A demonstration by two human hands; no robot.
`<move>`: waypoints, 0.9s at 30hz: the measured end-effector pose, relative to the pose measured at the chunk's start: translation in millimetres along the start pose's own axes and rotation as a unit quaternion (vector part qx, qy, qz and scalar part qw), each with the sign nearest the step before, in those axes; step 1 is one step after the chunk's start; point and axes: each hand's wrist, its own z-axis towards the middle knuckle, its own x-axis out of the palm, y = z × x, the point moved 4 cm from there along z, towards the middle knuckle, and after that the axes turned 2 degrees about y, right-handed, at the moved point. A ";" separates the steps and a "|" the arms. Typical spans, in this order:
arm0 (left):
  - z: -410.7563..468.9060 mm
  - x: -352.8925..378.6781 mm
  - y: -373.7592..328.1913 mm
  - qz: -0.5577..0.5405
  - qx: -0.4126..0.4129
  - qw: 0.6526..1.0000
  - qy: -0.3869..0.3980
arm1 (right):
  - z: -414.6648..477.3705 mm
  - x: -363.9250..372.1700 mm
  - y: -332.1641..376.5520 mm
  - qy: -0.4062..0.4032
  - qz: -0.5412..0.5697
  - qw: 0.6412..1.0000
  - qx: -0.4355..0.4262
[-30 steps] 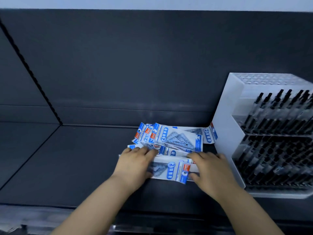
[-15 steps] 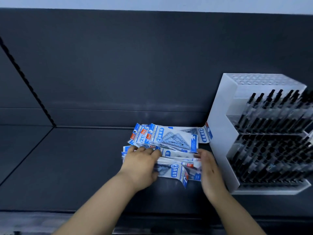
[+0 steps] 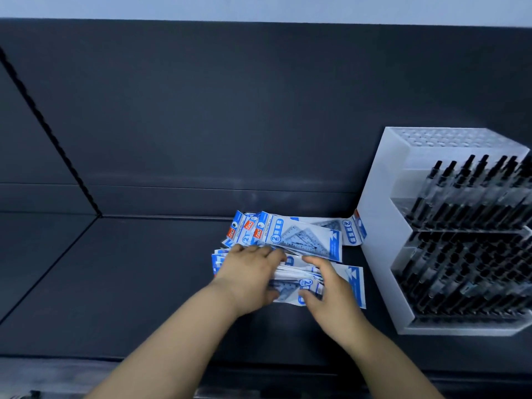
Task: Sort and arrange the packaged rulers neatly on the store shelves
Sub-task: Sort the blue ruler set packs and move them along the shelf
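Several blue-and-white packaged rulers lie on the dark shelf (image 3: 129,283). A loose rear pile (image 3: 299,236) sits fanned out near the back wall. In front of it, a front stack of ruler packs (image 3: 290,276) is gripped from both sides. My left hand (image 3: 249,279) covers the stack's left end with fingers curled over its top edge. My right hand (image 3: 328,292) grips the right part, thumb under the front edge. One pack (image 3: 355,283) sticks out to the right under my right hand.
A white pen display rack (image 3: 377,226) full of black pens stands just right of the rulers, almost touching them. The dark back wall (image 3: 230,125) rises behind. The shelf's front edge (image 3: 86,361) runs below my forearms.
Both hands have drawn closer together on the front stack. My right hand shifted left onto the packs, and the stack is more bunched and lifted at its top edge.
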 end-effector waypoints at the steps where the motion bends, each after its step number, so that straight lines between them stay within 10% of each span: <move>1: -4.4 -1.5 13.2 -0.004 -0.017 1.000 0.013 | -0.1 -3.3 -2.5 0.000 -0.003 1.000 0.001; 17: -36.0 6.1 36.3 0.047 -0.070 0.996 -0.001 | 21.2 32.3 30.3 0.007 -0.040 0.999 -0.027; 27: -116.9 4.4 131.3 0.043 -0.157 0.985 -0.059 | 59.1 144.9 102.0 0.220 0.352 0.905 0.097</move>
